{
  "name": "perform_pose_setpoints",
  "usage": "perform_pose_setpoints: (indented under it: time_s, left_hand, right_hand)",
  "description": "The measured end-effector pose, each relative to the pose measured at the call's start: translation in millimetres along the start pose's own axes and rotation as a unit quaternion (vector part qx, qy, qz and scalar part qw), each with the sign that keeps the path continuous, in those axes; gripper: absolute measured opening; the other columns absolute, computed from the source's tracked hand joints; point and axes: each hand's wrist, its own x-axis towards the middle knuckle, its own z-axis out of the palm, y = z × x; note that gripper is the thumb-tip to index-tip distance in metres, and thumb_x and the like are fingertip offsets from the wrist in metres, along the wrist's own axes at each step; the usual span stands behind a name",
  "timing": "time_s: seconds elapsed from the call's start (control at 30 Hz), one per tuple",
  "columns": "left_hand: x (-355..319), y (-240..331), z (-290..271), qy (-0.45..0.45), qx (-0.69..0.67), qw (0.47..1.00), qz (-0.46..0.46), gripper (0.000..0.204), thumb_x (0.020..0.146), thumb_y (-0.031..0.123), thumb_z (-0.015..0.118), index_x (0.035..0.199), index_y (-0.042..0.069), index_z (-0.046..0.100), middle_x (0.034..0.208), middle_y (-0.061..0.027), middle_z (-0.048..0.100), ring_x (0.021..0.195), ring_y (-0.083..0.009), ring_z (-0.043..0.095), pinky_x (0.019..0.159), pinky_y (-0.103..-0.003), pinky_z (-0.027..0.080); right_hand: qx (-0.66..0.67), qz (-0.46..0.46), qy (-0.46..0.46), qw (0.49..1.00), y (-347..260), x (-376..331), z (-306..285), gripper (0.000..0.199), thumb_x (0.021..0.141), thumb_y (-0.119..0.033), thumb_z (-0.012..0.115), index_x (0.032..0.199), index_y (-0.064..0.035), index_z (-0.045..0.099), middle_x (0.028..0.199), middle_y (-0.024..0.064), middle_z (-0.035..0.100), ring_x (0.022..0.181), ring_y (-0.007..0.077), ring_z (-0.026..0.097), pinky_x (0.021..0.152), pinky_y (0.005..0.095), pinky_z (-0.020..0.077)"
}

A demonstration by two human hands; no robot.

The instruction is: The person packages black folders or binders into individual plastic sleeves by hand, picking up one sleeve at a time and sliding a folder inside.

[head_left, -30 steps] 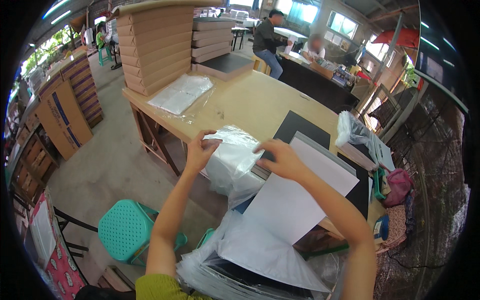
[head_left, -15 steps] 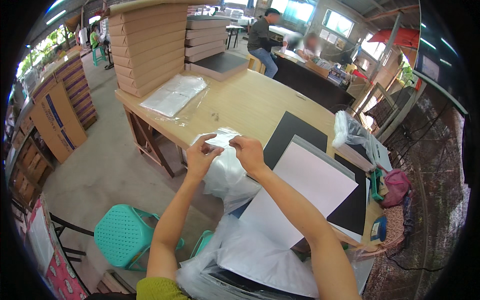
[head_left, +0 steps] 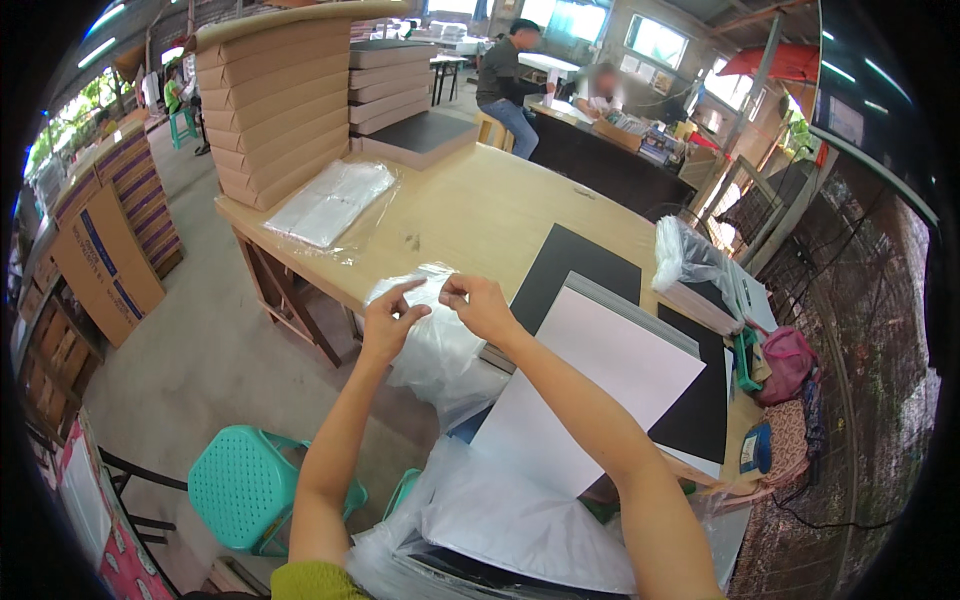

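Observation:
A thin clear plastic bag (head_left: pixel 445 370) hangs crumpled over the near edge of the wooden table, below both hands. My left hand (head_left: pixel 388 322) is at the bag's upper end, thumb and forefinger apart with a gap between them. Close on its right, my right hand (head_left: pixel 478 306) has its fingertips pinched together on the bag's upper edge; the exact grip is hard to see. Under my right forearm lies a stack of boards with a white top sheet (head_left: pixel 600 375). Nearer me, white plastic-wrapped sheets (head_left: pixel 525 530) lie in a heap.
Black boards (head_left: pixel 585 265) lie behind the white stack. A packet of flat clear bags (head_left: pixel 335 203) rests beside tall stacked brown-wrapped bundles (head_left: pixel 275 115) at the table's far left. A green stool (head_left: pixel 240 485) stands left. A seated person (head_left: pixel 508 85) is across the room.
The view has shifted slightly, so the table and its stacks sit a little further left. Both hands stay at the bag's upper end, with the left thumb and forefinger still apart.

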Motion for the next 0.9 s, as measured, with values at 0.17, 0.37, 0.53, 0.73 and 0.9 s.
perform_pose_setpoints:
  time_s: [0.17,0.37,0.53,0.73,0.9]
  left_hand:
    - [5.8,-29.3,11.9,-0.164,-0.304,0.928,-0.14,0.026,0.09,0.03,0.06,0.093,0.005,0.064,0.087,-0.0027,0.058,0.077,-0.0148,0.053,0.071,-0.027,0.041]
    - [2.1,-2.6,-6.1,-0.727,-0.033,0.684,-0.056,0.051,0.097,0.044,0.04,0.101,0.0,0.065,0.1,-0.011,0.065,0.092,-0.0223,0.058,0.082,-0.035,0.045]
    - [-41.6,73.1,-33.6,-0.496,-0.516,0.696,-0.062,0.041,0.096,0.035,0.049,0.099,-0.002,0.066,0.097,-0.0135,0.066,0.099,-0.0215,0.059,0.091,-0.036,0.043]
    - [-44.5,86.1,-16.4,-0.723,-0.025,0.691,-0.005,0.039,0.092,0.034,0.056,0.108,-0.002,0.062,0.093,-0.0155,0.065,0.091,-0.0282,0.062,0.088,-0.05,0.048]
    - [-71.1,133.5,56.4,-0.456,-0.752,0.473,0.045,0.034,0.092,0.032,0.057,0.103,0.0,0.06,0.085,-0.0091,0.061,0.072,-0.0184,0.057,0.069,-0.034,0.049]
  right_hand:
    - [-0.024,-0.143,0.116,0.983,-2.5,0.3,-9.9,0.008,0.08,-0.003,0.06,0.088,-0.0023,0.059,0.076,0.0154,0.06,0.073,0.0293,0.058,0.069,0.0359,0.0455]
    - [0.131,-0.047,-0.351,0.926,-16.2,-31.1,-27.4,0.015,0.088,-0.014,0.057,0.093,-0.0008,0.06,0.085,0.0104,0.065,0.079,0.0227,0.063,0.072,0.0342,0.0482]
    - [0.422,-0.124,-0.647,0.622,-63.7,-117.6,-63.3,0.027,0.089,-0.028,0.062,0.095,-0.0021,0.067,0.091,0.0119,0.067,0.084,0.022,0.064,0.075,0.038,0.0497]
    - [0.625,-0.079,-0.36,0.689,-27.5,-208.5,-150.9,0.017,0.085,-0.023,0.065,0.089,-0.0073,0.067,0.092,0.0197,0.064,0.089,0.0345,0.061,0.08,0.0474,0.0458]
    - [0.673,0.036,-0.125,0.729,0.6,-295.8,-167.2,0.016,0.083,-0.021,0.066,0.089,-0.0065,0.066,0.093,0.0193,0.064,0.09,0.033,0.061,0.079,0.0459,0.0462]
